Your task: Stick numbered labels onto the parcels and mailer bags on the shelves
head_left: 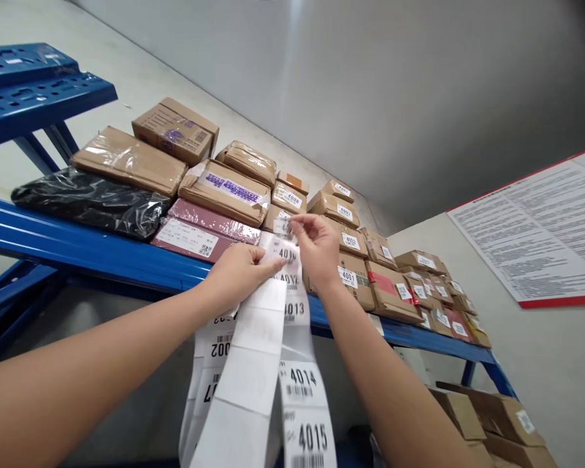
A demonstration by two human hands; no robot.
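A long strip of printed number labels (302,383) hangs in loops below my hands, with 4012 to 4015 readable on its right side and blank backing on the middle fold. My left hand (241,270) pinches the strip near its upper end. At that end my right hand (316,244) holds a single label (281,225) between thumb and fingertips; whether it is fully off the strip I cannot tell. Just behind the fingers sits a small carton (288,197) labelled 4008. A maroon parcel (195,227) with a white sticker lies left of my left hand.
Stacked brown parcels (355,237), many with number labels, line the blue shelf (102,234). A black plastic-wrapped parcel (92,201) lies at its left end. More boxes (497,416) sit lower right. A red-edged notice board (546,227) hangs on the right wall.
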